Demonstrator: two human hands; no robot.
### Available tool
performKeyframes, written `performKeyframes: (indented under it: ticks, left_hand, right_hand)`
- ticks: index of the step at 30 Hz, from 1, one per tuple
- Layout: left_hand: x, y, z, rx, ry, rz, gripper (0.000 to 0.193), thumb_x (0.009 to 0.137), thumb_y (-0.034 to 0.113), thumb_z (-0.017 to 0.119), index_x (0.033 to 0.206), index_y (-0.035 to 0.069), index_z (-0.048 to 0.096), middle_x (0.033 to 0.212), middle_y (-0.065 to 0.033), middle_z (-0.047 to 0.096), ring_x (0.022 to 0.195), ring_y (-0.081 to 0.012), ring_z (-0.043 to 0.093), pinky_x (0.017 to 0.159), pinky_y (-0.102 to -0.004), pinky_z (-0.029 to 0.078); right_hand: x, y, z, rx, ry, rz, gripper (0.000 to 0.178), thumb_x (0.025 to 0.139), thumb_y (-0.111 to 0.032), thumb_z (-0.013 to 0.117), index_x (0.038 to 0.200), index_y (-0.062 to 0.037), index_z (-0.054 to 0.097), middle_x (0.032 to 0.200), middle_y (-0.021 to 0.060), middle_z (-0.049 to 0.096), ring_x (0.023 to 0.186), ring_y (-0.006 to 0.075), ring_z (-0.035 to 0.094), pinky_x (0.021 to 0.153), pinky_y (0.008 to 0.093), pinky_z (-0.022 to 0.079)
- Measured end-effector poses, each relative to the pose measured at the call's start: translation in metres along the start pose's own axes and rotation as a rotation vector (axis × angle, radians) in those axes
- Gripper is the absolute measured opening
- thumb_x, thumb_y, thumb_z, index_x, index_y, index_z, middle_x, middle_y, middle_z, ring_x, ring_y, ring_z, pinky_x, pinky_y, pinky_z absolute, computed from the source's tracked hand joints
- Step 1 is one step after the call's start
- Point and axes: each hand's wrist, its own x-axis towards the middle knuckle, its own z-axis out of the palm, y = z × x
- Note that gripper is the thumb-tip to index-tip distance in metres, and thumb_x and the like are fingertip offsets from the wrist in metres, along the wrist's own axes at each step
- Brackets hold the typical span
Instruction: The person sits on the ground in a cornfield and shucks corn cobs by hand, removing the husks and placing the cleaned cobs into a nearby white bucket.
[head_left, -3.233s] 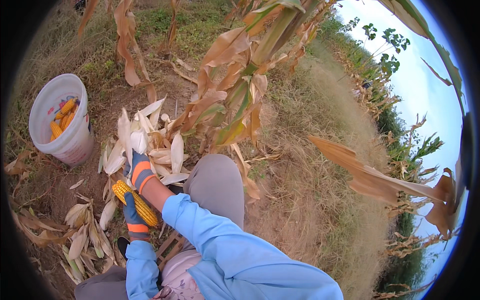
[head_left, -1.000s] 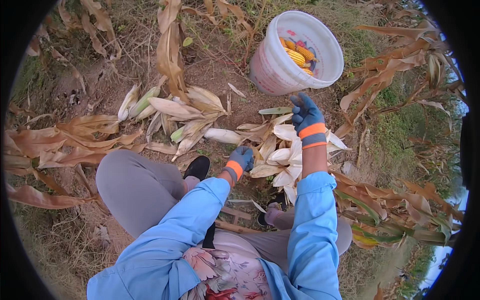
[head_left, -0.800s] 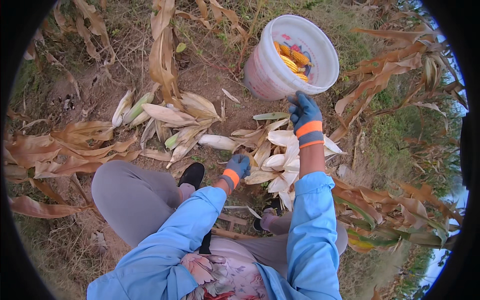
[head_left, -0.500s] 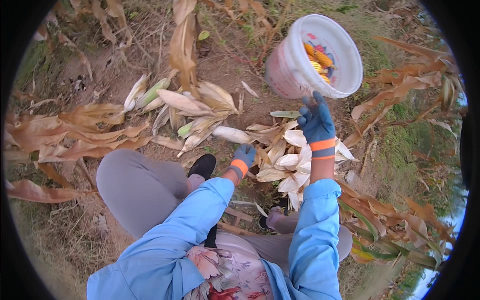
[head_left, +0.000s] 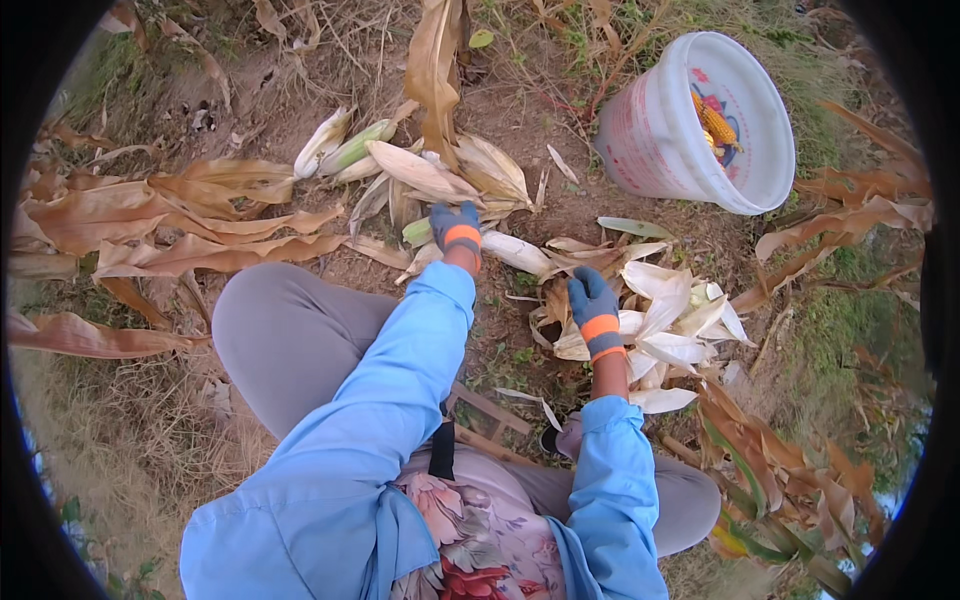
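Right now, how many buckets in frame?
1. A white bucket sits on the ground at upper right, beyond the right hand, with yellow corn cobs inside. Husks could hide others.

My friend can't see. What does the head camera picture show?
A seated person in blue sleeves reaches the gloved left hand to an unhusked corn ear on the dirt. The gloved right hand hovers over pale husks, near a white bucket holding yellow cobs.

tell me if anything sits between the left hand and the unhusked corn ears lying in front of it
Nothing visible does. The left hand is right at the near end of the pile of unhusked ears, on a greenish ear. Whether the fingers have closed on it cannot be told. The right hand hovers apart, over loose pale husks.
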Motion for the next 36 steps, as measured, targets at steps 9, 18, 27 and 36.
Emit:
performKeyframes:
  ticks: [9, 18, 27, 36]
  left_hand:
    - [0.046, 0.02, -0.008, 1.118, -0.34, 0.997, 0.034, 0.083, 0.021, 0.046, 0.116, 0.02, 0.05, 0.128, -0.0048, 0.04, 0.119, -0.0281, 0.035, 0.094, -0.0506, 0.026]
    - [0.053, 0.015, -0.005, 1.346, -0.45, 1.114, 0.024, 0.08, 0.021, 0.051, 0.103, 0.019, 0.059, 0.12, -0.0081, 0.045, 0.113, -0.0285, 0.039, 0.097, -0.0464, 0.026]
    - [0.026, 0.038, -0.008, 1.212, -0.629, 1.147, 0.03, 0.083, 0.024, 0.05, 0.111, 0.013, 0.052, 0.114, -0.0081, 0.05, 0.111, -0.0279, 0.044, 0.099, -0.0491, 0.025]
    - [-0.059, 0.096, -0.002, 0.661, -0.918, 0.999, 0.033, 0.082, 0.031, 0.051, 0.1, 0.003, 0.051, 0.099, -0.0159, 0.055, 0.09, -0.0348, 0.053, 0.079, -0.043, 0.041]
  right_hand:
    - [-0.022, 0.018, 0.045, 0.131, -0.131, 0.041, 0.027, 0.08, -0.02, 0.056, 0.102, -0.0034, 0.056, 0.087, 0.0073, 0.061, 0.076, 0.0139, 0.055, 0.069, 0.028, 0.045]
    - [-0.047, -0.002, 0.076, 0.023, -0.297, 0.08, 0.033, 0.082, -0.024, 0.052, 0.108, -0.0032, 0.053, 0.088, 0.0165, 0.061, 0.074, 0.0255, 0.06, 0.067, 0.0353, 0.047]
    - [-0.045, -0.014, 0.067, 0.084, -0.29, 0.127, 0.033, 0.082, -0.026, 0.051, 0.106, -0.0032, 0.054, 0.083, 0.0129, 0.061, 0.07, 0.0208, 0.058, 0.064, 0.0337, 0.047]
    - [-0.031, 0.041, 0.06, 0.482, -0.034, 0.278, 0.032, 0.08, -0.024, 0.056, 0.104, -0.0027, 0.056, 0.086, 0.0104, 0.061, 0.076, 0.018, 0.057, 0.068, 0.0313, 0.046]
